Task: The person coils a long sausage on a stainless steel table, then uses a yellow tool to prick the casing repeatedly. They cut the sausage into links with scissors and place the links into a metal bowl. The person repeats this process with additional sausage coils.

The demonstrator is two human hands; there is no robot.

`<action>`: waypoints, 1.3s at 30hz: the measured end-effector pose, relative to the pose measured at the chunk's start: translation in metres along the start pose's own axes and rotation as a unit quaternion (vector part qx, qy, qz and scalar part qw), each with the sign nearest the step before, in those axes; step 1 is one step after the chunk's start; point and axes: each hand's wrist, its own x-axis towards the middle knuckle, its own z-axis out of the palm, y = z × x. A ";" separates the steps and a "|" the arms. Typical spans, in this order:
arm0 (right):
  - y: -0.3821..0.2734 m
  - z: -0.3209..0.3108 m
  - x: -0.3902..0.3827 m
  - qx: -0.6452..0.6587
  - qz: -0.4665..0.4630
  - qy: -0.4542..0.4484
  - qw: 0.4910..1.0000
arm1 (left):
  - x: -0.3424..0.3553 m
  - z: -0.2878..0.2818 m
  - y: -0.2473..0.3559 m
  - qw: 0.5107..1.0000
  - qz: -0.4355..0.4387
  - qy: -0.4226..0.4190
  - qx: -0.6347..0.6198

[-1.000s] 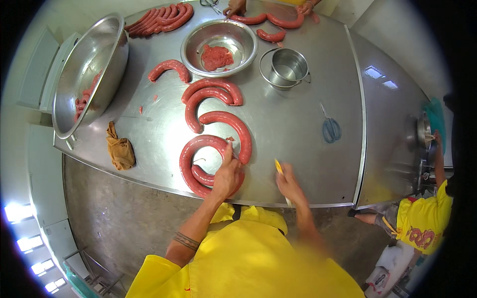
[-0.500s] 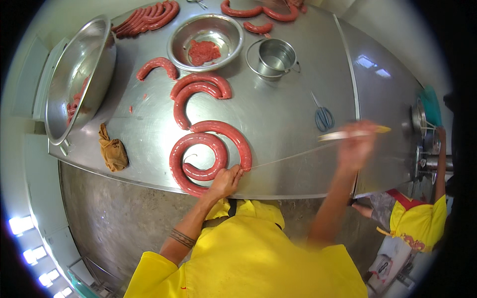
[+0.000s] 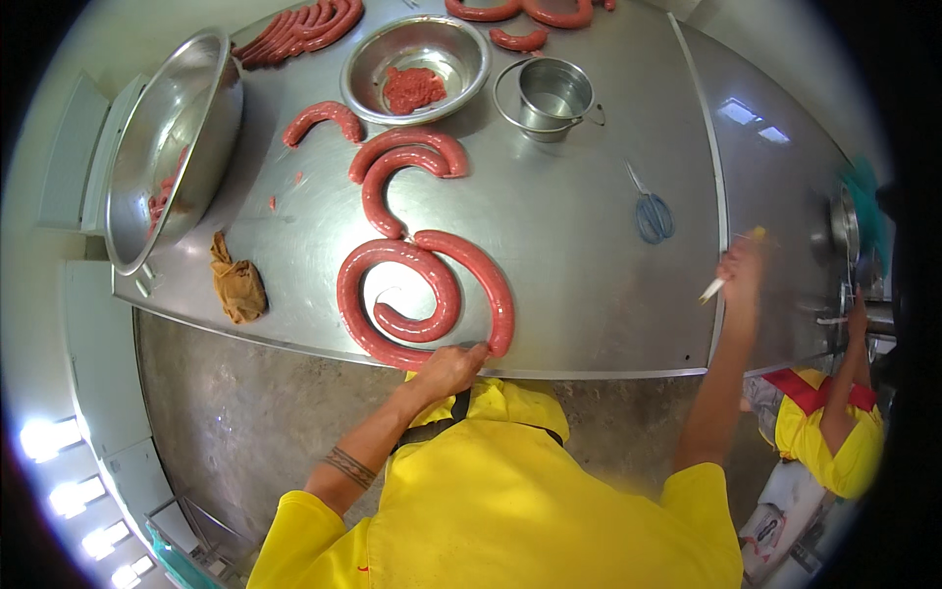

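Note:
A long red sausage coil (image 3: 400, 250) lies on the metal table (image 3: 599, 285) in front of me. My left hand (image 3: 449, 371) is closed at the table's front edge, pinching the tied end of a curved sausage length (image 3: 481, 285) that adjoins the coil. Out to the right, my right hand (image 3: 743, 270) is closed around a slim white string spool (image 3: 712, 290) with yellow ends. I cannot make out the string between the hands now. Beyond the coil, further sausage links (image 3: 383, 187) curve away from me.
Blue-handled scissors (image 3: 653, 216) lie right of centre. A metal bucket (image 3: 554, 98), a bowl with ground meat (image 3: 476, 83) and a large tilted basin (image 3: 221, 118) stand farther back. A brown cloth (image 3: 238, 285) lies left. Another person (image 3: 834, 432) works at the far right.
My right hand has swung farther right with the string spool, past the table seam. My left hand has stayed on the sausage end and shifted slightly toward me.

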 end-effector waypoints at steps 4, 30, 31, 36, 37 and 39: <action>0.113 0.094 -0.052 -0.209 0.117 -0.180 0.954 | -0.001 -0.024 -0.022 0.990 0.051 0.128 0.001; 0.143 -0.042 -0.165 -0.637 -0.072 -0.136 0.756 | -0.030 -0.072 -0.117 0.663 -0.272 0.050 -0.696; 0.142 -0.047 -0.173 -0.665 -0.038 -0.054 0.744 | -0.034 -0.073 -0.118 0.656 -0.255 0.062 -0.708; 0.147 0.020 -0.203 -0.575 -0.082 -0.073 0.811 | -0.026 -0.080 -0.127 0.635 -0.269 0.052 -0.722; 0.152 0.048 -0.211 -0.573 -0.058 -0.088 0.813 | -0.021 -0.081 -0.128 0.645 -0.290 0.059 -0.705; 0.163 0.105 -0.233 -0.503 -0.058 -0.140 0.851 | -0.018 -0.082 -0.129 0.657 -0.301 0.052 -0.689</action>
